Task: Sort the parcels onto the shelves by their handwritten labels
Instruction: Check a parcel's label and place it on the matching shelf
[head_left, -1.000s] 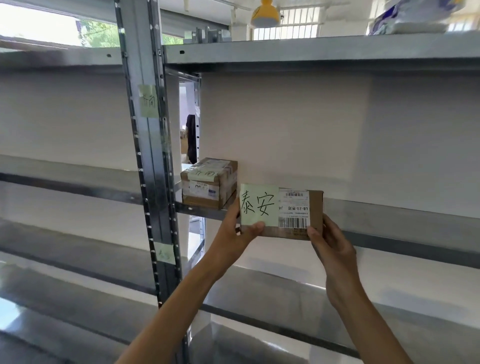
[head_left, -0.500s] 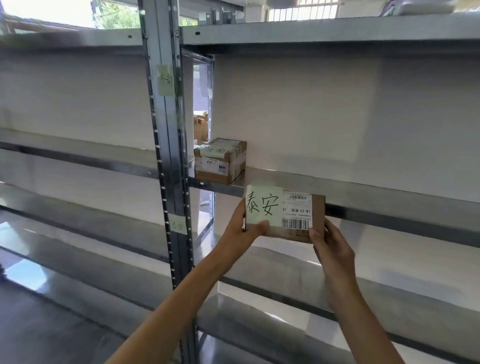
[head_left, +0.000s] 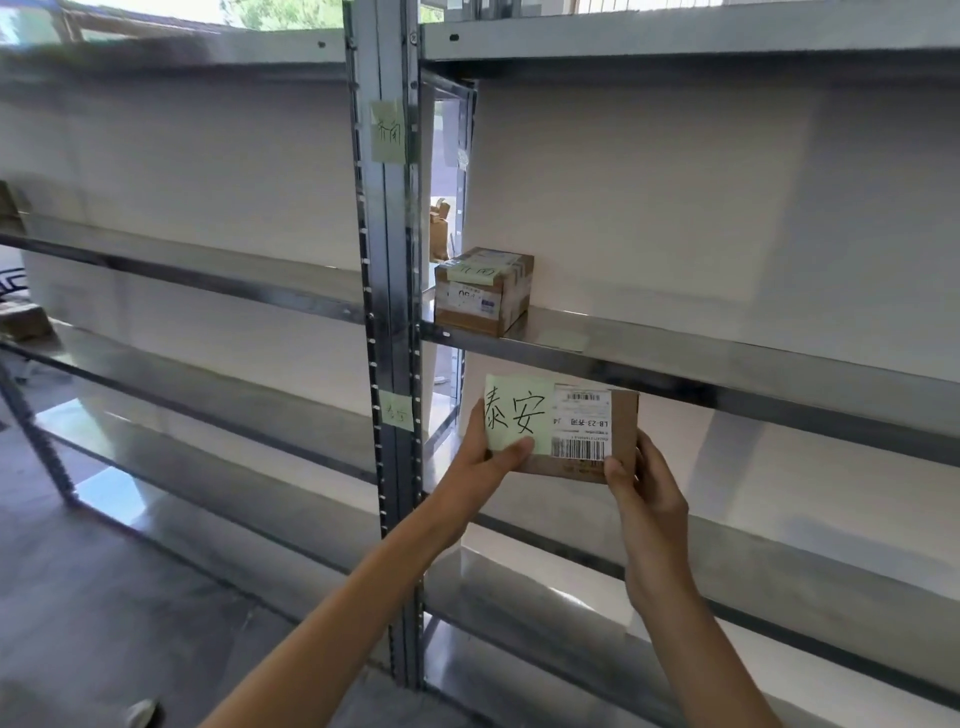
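Observation:
I hold a small brown parcel (head_left: 621, 426) upright in both hands, in front of the gap under the middle shelf (head_left: 727, 364). A green note with handwritten characters (head_left: 517, 415) covers its left part, and a white barcode label sits beside it. My left hand (head_left: 485, 465) grips its lower left corner, my right hand (head_left: 644, 493) its lower right corner. Another taped parcel (head_left: 483, 291) with a green note on top stands on the middle shelf by the upright post (head_left: 387, 312). The post carries two green notes, one high (head_left: 388, 131) and one lower (head_left: 397, 411).
Metal shelves run left and right of the post at several heights, with a white wall behind. A loose green note (head_left: 563, 339) lies on the middle shelf right of the taped parcel. Brown boxes (head_left: 23, 319) sit at the far left. The floor is grey.
My view has dropped and swung right, so the shelves sit higher in frame. The parcel in my hands has come down from the middle shelf's edge to below it. My grip is unchanged.

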